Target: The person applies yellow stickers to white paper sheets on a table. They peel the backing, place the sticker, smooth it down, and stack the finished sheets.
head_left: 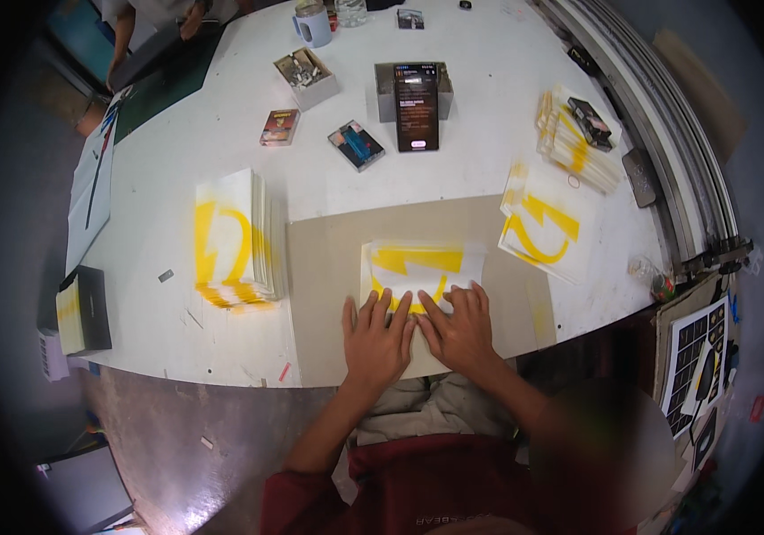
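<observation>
**Both hands flat on the yellow-printed sheet**

Clock centred on the sheet, 12 pointing away from the person. The bare forearms come in from 7 and 5 o'clock and converge. Left hand (pixel 378 343) and right hand (pixel 460 332) lie palm down, fingers extended toward 12, index fingers and thumbs close together at the middle. Grip: neither hand is clenched; the fingertips rest on the near part of the yellow-and-white sheet (pixel 417 259), partly covering its print. The sheet lies on a grey-brown board (pixel 333 267) at the near side of the white table (pixel 163 192).

Just beside the board, between 9 and 10, stands a thick stack of printed sheets (pixel 224 234). At 2, loose printed sheets (pixel 538 227) overlap the board's right edge. Farther off at 11, a dark flat pack (pixel 343 145) has a blue item (pixel 362 141) on it. At 12 a phone (pixel 417 111) leans upright against a grey box (pixel 385 96). Between 1 and 2, a second heap (pixel 560 143) bears a black box (pixel 590 123). Between 10 and 11, a red pack (pixel 280 127); beyond, at 11, an open box (pixel 315 89), then a pale blue mug (pixel 313 27).
</observation>
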{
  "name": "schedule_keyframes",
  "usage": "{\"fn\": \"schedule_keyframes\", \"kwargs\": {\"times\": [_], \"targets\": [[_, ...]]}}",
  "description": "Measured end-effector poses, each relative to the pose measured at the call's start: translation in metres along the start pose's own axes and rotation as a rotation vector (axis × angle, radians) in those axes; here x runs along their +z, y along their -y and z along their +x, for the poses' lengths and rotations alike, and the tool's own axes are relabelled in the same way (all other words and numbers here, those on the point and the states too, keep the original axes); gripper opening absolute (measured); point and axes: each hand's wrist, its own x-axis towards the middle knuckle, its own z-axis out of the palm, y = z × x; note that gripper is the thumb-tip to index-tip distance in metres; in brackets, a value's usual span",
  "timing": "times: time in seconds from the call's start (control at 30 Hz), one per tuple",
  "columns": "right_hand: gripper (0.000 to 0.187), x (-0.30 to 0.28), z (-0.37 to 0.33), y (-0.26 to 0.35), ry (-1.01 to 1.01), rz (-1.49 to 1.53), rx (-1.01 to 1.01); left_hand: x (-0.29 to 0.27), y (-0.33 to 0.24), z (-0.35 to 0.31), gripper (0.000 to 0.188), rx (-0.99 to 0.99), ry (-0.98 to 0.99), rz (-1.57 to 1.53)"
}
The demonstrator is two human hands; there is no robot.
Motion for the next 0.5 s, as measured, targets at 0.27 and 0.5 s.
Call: {"fn": "schedule_keyframes", "kwargs": {"times": [0.27,0.5], "targets": [[0.031,-0.032,-0.022,-0.039,-0.065,-0.053,0.134,-0.014,0.025,-0.006,0.041,-0.104,-0.067,0.08],[0.034,-0.035,-0.029,-0.039,-0.077,-0.048,0.145,-0.012,0.008,0.0,0.048,-0.155,-0.098,0.085]]}}
